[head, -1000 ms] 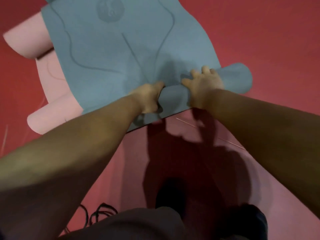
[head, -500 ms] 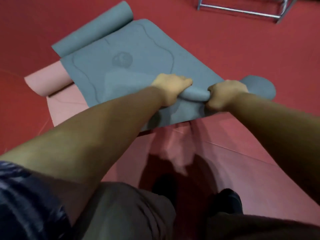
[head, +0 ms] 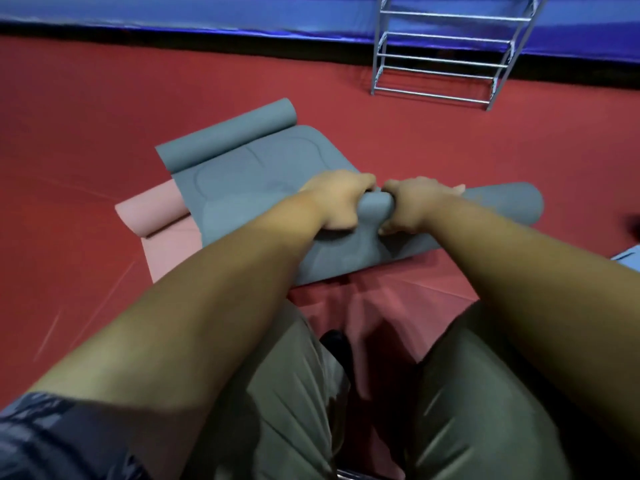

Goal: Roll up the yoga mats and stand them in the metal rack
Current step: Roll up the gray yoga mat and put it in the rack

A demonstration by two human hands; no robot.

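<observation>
Pink mat [head: 152, 211]: flat on the red floor [head: 69, 116] beneath the grey mat, far end curled loosely; probably waiting its turn
Grey mat [head: 249, 174]: spread over the pink one, far end curled, near end wound into a roll reaching right past the hands; rolling looks partly done
Left hand [head: 337, 199]: fingers curled over the roll, gripping it, likely to keep the turns tight
Right hand [head: 415, 202]: just beside the left, clasping the same roll likewise
Metal rack [head: 446, 53]: upright, far right, well apart from both mats; visible part holds no mat
Markings: faint embossed outline on the grey mat; no writing readable
</observation>
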